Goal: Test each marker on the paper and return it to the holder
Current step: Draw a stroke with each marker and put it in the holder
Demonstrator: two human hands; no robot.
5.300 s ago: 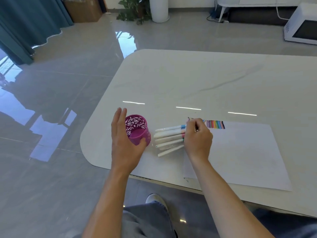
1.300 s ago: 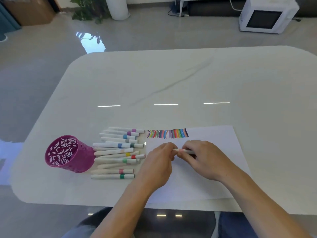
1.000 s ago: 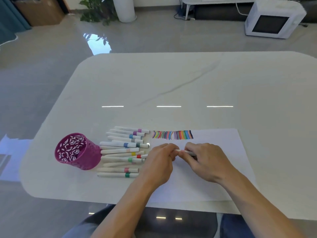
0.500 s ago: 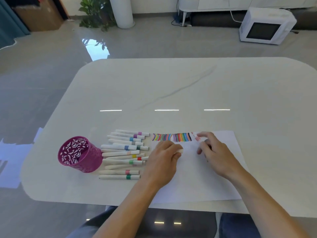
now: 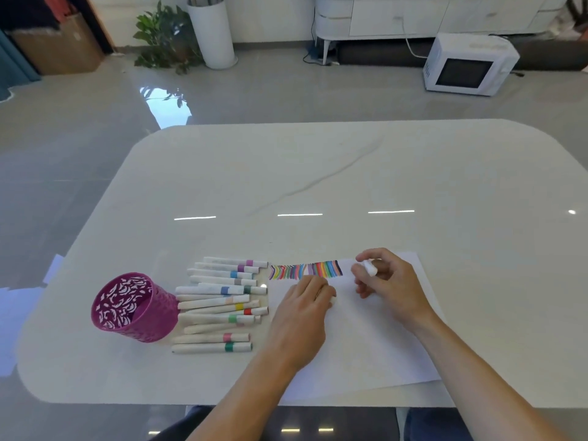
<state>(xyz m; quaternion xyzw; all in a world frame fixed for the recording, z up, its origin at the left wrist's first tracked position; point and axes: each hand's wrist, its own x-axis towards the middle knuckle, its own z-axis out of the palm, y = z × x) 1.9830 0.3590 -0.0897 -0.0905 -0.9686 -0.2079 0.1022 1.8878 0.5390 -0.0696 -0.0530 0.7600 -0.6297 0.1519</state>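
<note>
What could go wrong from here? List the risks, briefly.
1. The right hand holds the marker just past the colour strokes; its fingers might smear them if the ink is wet.
2. The left hand pinches what looks like the cap; if dropped, it could roll away.
3. The loose markers lie beside the holder; a careless reach could scatter them or tip it.
</note>
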